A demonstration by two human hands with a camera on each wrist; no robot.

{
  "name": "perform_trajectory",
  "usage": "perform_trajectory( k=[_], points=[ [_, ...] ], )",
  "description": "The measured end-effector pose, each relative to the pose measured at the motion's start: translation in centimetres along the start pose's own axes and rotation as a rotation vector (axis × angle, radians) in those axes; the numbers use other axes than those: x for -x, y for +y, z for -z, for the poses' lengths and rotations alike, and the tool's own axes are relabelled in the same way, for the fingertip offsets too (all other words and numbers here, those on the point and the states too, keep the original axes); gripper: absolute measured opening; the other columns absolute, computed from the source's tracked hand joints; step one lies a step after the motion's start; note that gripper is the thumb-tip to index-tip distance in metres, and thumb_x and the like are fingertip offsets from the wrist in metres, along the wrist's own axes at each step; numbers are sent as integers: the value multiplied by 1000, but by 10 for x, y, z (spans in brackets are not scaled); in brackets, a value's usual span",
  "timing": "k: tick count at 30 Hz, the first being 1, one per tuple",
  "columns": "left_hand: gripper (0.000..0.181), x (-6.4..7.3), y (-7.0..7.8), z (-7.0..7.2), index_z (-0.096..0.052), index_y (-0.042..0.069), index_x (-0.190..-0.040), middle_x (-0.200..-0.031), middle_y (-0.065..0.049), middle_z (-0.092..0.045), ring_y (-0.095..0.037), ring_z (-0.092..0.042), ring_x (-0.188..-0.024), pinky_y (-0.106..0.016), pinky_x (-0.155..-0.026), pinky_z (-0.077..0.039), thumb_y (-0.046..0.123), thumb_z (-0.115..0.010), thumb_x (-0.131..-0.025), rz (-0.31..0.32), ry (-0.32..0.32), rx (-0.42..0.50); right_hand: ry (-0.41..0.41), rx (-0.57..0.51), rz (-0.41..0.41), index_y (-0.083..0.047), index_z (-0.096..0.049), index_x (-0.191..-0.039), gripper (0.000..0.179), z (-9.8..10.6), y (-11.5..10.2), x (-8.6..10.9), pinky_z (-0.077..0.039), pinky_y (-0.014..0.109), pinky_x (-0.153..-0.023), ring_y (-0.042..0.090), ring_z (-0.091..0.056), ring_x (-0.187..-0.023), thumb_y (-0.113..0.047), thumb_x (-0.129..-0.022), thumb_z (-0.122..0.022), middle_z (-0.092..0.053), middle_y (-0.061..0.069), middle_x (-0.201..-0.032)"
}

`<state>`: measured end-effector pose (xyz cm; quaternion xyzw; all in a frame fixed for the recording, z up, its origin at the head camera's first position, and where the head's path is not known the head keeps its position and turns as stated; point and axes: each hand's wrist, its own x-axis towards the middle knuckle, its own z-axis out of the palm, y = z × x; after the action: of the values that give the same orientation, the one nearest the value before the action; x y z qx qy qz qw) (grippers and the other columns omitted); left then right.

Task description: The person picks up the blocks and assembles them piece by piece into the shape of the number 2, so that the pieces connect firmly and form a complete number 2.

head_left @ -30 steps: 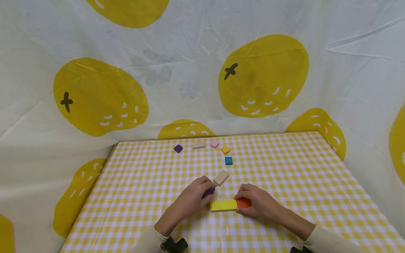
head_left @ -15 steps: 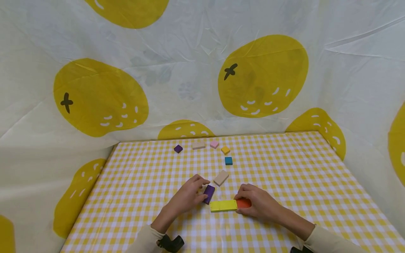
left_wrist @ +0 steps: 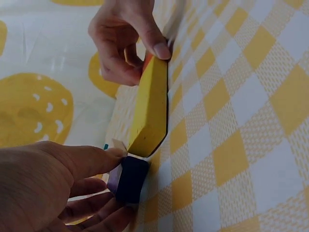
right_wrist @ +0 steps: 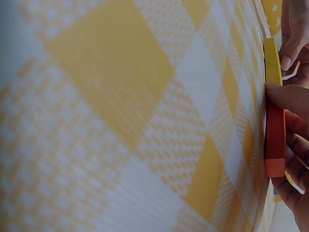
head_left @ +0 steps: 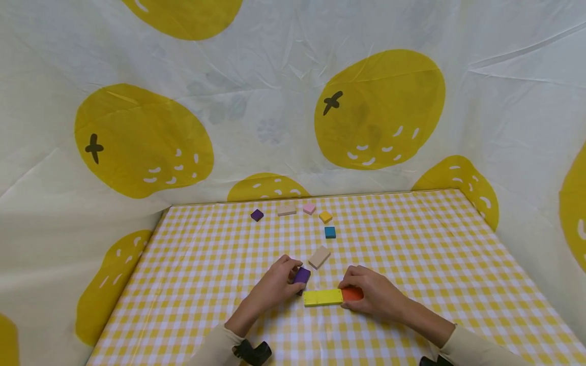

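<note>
My left hand (head_left: 273,283) holds a purple block (head_left: 302,276) between thumb and fingertips, just left of the yellow block. In the left wrist view the thumb lies along one side of this dark block (left_wrist: 132,180), with the fingers at the other. A yellow block (head_left: 322,298) lies flat between my hands. At its right end my right hand (head_left: 373,291) grips a red-orange block (head_left: 352,293), thumb on the near side and fingers on the far side. The right wrist view shows the red-orange block (right_wrist: 275,137) end to end with the yellow one (right_wrist: 272,60).
A plain wooden block (head_left: 319,257) lies just beyond the hands. Farther back are a teal block (head_left: 330,232), an orange-yellow one (head_left: 325,217), a pink one (head_left: 309,209), another wooden one (head_left: 287,210) and a small purple one (head_left: 257,215). A checked cloth (head_left: 412,244) covers the table.
My left fingers loosened from the purple block, baring more of it, then closed in on it again. My right hand, the red-orange block and the yellow block have stayed in place.
</note>
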<state>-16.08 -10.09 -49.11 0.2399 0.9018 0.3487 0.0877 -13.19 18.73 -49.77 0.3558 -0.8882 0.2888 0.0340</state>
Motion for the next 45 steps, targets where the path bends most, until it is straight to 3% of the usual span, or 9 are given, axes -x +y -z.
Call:
perform_trajectory(
  k=[4,12,45],
  points=[
    [43,-3,3,-1,-63,-1,-127,-108,-7,-58,-18,-63,-97,-24,-77,-53,19,-77,-92,33,-7,0,1,3,0,-18,-75,-103,24,0,0,0,-46,18,-67,4,-51,-87,-27,-84,-85,-60,-12,-104],
    [40,-7,3,-2,-65,-1,-122,-105,-8,-58,-19,-62,-94,-24,-75,-53,18,-79,-90,27,-4,-8,3,-2,-2,-17,-76,-103,24,0,1,0,-46,19,-67,3,-51,-87,-27,-83,-85,-60,-12,-104],
    [43,-20,8,-8,-65,-3,-122,-105,-9,-58,-19,-63,-92,-25,-75,-54,17,-81,-88,68,5,42,-14,16,-16,-20,-76,-103,24,-1,2,-1,-48,21,-71,3,-52,-90,-31,-84,-85,-61,-11,-104]
  ],
)
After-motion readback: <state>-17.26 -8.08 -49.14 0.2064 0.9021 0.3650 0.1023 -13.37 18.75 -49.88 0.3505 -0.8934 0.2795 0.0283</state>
